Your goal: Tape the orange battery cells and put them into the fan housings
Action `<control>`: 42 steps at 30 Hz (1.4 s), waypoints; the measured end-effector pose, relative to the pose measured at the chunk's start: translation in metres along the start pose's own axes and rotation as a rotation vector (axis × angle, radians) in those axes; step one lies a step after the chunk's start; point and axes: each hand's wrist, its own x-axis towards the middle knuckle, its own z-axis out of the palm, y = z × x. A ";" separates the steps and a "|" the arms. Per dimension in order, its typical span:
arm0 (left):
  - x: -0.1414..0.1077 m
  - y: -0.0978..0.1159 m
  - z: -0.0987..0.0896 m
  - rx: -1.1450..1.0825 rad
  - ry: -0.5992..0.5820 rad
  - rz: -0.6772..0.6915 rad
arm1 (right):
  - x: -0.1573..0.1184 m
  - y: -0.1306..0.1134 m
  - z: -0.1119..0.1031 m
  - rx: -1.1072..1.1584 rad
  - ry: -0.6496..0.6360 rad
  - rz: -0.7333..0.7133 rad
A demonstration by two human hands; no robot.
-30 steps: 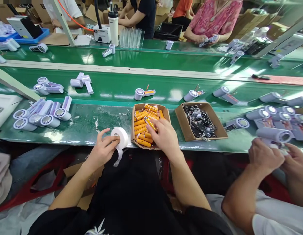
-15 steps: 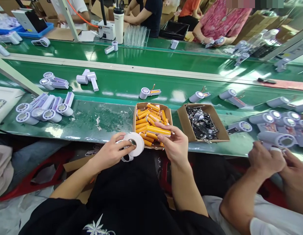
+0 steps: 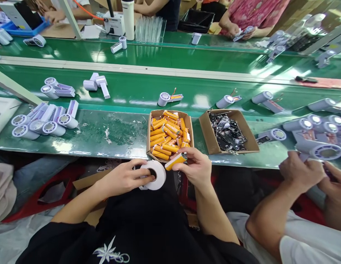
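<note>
Right grip holds orange cylinder; left grip, tape roll.

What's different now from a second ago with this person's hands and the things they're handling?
The right hand has lifted an orange battery out of its cardboard box and drawn it nearer. The left hand, holding the white tape roll throughout, has brought it rightward, close to that battery. The box of black parts and the fan housings at left stayed put.

Left grip curled; right grip pinched; forearms angled inward
</note>
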 end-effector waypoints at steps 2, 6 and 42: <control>0.001 0.002 -0.003 -0.008 -0.018 0.004 | 0.000 0.007 -0.003 -0.014 0.206 -0.050; 0.003 0.002 -0.008 0.005 -0.037 0.010 | 0.002 0.009 -0.011 -0.128 0.279 -0.130; -0.037 -0.024 0.017 0.166 0.054 -0.372 | 0.018 0.006 -0.008 0.456 0.484 -0.038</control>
